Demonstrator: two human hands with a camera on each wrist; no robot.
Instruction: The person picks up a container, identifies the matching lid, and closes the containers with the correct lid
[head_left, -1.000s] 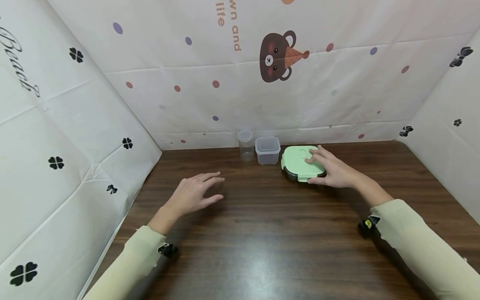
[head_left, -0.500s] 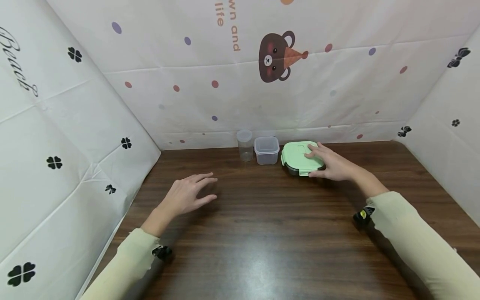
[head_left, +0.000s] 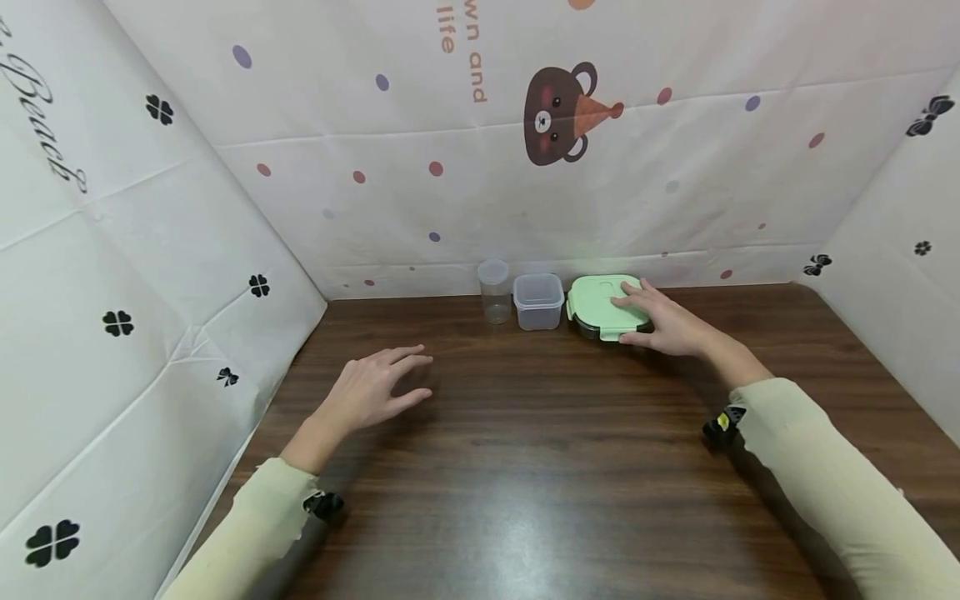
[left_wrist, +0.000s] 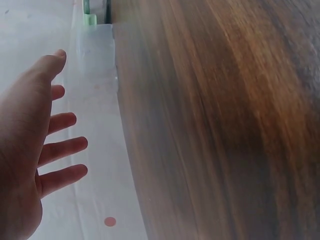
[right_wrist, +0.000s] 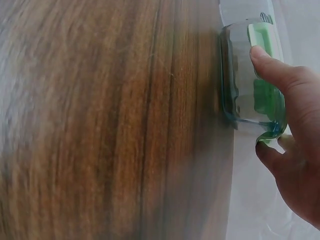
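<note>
A square glass food container (right_wrist: 245, 75) with a light green snap lid (head_left: 600, 302) sits at the back of the table. My right hand (head_left: 667, 321) grips its right side, thumb at the front edge by a lid clip and the other fingers reaching over the lid and far side. To its left stands a small clear plastic tub (head_left: 537, 302), and beside that a tall clear plastic jar (head_left: 495, 292). My left hand (head_left: 371, 387) hovers over the left part of the table, holding nothing, its fingers spread and relaxed in the left wrist view.
The dark wood table (head_left: 487, 467) ends at a white printed cloth wall (head_left: 420, 200) behind the containers. Similar cloth walls rise at the left (head_left: 150, 275) and right (head_left: 892, 317).
The green-lidded food container has moved back toward the wall with my right hand, now nearly in line with the tub and jar. My left hand has drifted slightly left.
</note>
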